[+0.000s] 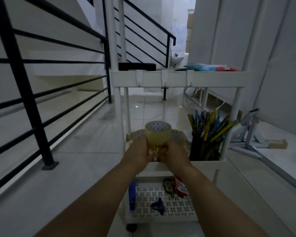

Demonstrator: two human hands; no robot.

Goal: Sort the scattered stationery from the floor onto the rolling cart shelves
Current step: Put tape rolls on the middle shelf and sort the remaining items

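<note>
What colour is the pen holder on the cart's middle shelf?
Black, seen in the head view: the pen holder stands at the shelf's right end.

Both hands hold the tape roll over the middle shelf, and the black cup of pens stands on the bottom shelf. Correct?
Not quite. In the head view the pen cup stands on the middle shelf, at its right end. The rest holds: the left hand and right hand hold the tape roll over that shelf.

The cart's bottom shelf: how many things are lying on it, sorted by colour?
Blue: 2, a long blue tool and a small blue clip
Red: 1, a red packet
Dark green: 1, a tape dispenser
Total: 4
</note>
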